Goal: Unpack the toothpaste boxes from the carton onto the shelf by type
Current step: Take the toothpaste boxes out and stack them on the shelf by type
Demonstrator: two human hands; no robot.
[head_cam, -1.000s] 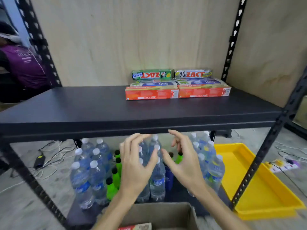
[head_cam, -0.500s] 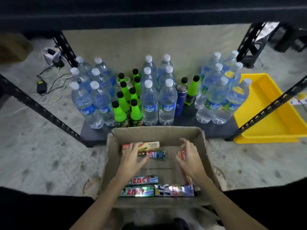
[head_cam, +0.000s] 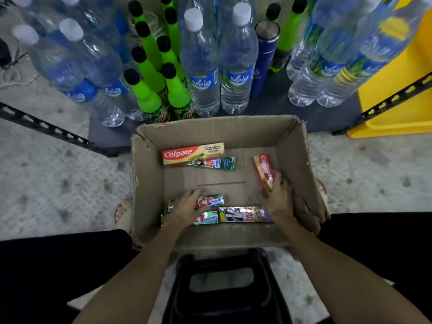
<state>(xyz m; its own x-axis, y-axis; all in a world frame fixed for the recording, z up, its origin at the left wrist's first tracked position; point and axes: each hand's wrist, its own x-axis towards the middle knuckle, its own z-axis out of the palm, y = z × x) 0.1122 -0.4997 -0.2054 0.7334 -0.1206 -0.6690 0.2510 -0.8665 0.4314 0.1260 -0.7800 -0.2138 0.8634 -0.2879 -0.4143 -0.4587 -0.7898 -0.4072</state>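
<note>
Left hand [head_cam: 187,206] fingers flat on green box [head_cam: 211,200]; right hand [head_cam: 278,197] pinching red box [head_cam: 263,173].

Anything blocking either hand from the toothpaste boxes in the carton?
Nothing visible. The left hand already rests on the green Zact boxes at the near side of the carton. The right hand already grips the tilted red Colgate box by the right wall. The carton is open-topped, no flap over them.

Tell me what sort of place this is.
Probably a shop stockroom or a mock store: a metal rack upright, a low shelf crowded with water bottles, and a carton of toothpaste boxes on bare concrete.
</note>
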